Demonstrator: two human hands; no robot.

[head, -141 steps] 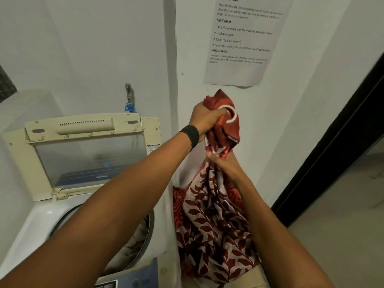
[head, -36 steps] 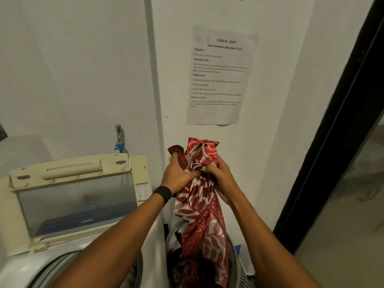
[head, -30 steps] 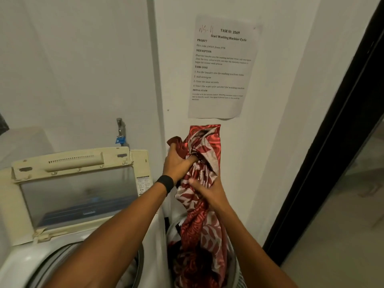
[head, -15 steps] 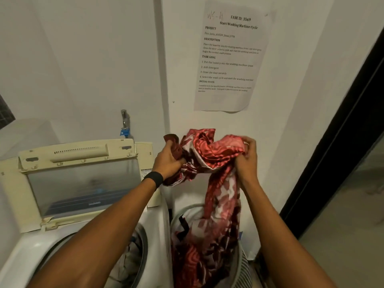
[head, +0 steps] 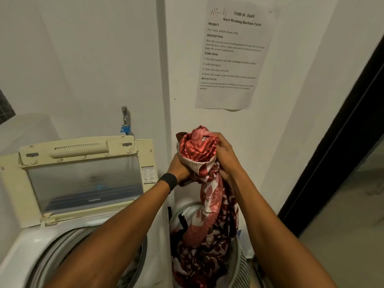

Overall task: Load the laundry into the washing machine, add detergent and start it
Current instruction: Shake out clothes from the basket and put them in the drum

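- The red leaf-patterned cloth (head: 199, 154) is bunched into a wad and held up in front of the white wall, its tail hanging straight down into the laundry basket (head: 239, 265) below the grip.
- The left hand (head: 179, 168) is clamped on the wad from its lower left side, with a black wristband (head: 168, 181) just behind it on the wrist.
- The right hand (head: 225, 154) is closed over the wad's top and right side, fingers curled into the fabric; both hands touch the cloth and sit close together.
- Under the grip, the basket holds more dark red and white laundry; its lower part is cut off by the picture's edge.
- Left of and below the grip stands a top-loading washing machine (head: 27, 246) with its cream lid (head: 83, 175) raised; the left forearm hides much of the drum opening.
- A small sticker on the lid's right edge is too fine to read.
- Above the grip, a paper sheet (head: 234, 55) on the wall reads "TASK ID: 3569", "Start Washing Machine Cycle", "TASK GOAL", "Add detergent"; the smallest lines are blurred.
- A tap (head: 124, 119) with a blue tag sits on the wall behind the lid.
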